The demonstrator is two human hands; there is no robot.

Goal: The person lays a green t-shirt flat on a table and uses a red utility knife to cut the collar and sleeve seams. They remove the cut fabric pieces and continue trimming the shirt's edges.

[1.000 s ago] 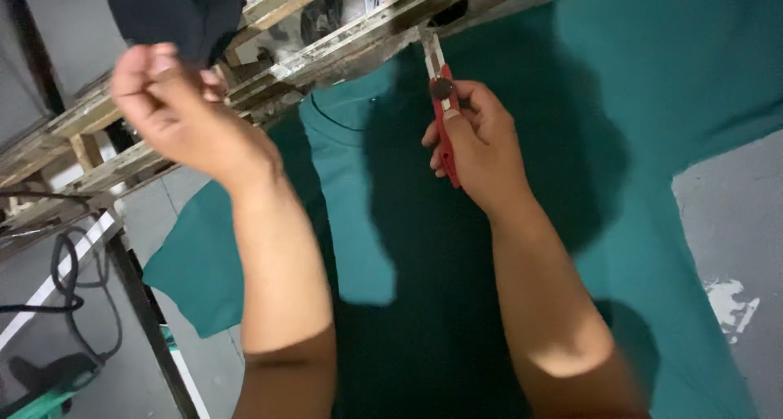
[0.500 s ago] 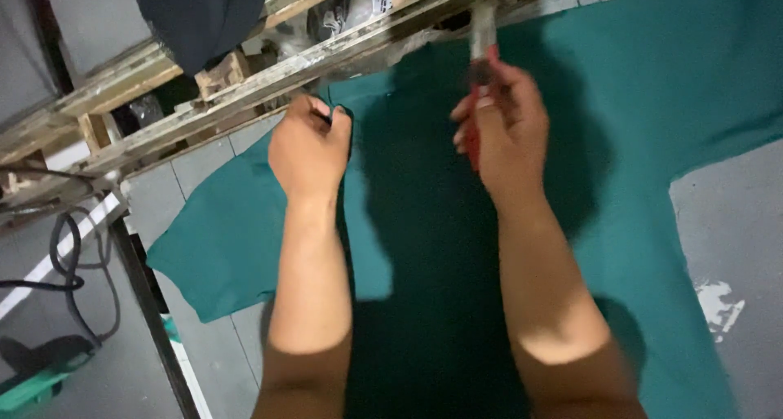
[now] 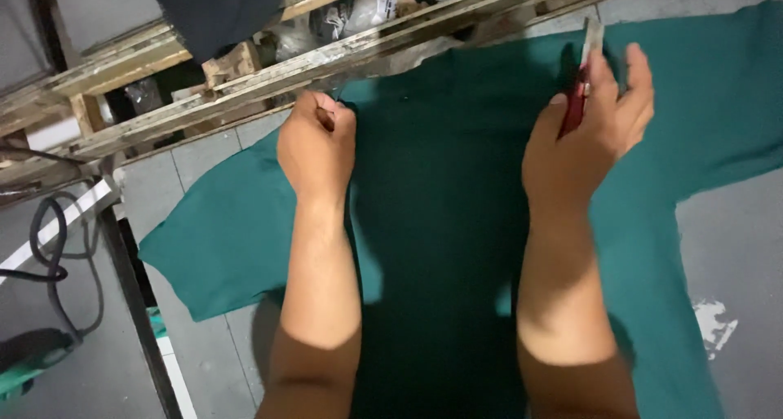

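- The right hand is wrapped around a slim red-handled cutting tool with a pale metal blade; the handle lies across the palm, the blade points up and away past the fingertips, and the outer fingers are spread rather than curled tight.
- The left hand is clenched into a fist at the top edge of the dark green cotton T-shirt, close to the collar; something small seems pinched between thumb and forefinger, but I cannot tell whether it is a thread, a tag or a fold of the cloth.
- The T-shirt lies flat, front up, sleeves spread to either side, the two forearms resting above its body; the hands are well apart.
- Risk, as I judge it: the blade is bare and the hold is loose, so a slip could nick the fabric or the other hand if the two come together; the person's own shadow darkens the middle of the shirt, which makes fine work harder to see.
- The shirt rests on a grey table top with a white paint blotch.
- Beyond the table edge run worn wooden slats, with a dark garment hung over them.
- To the left, a black cable loops on the floor.
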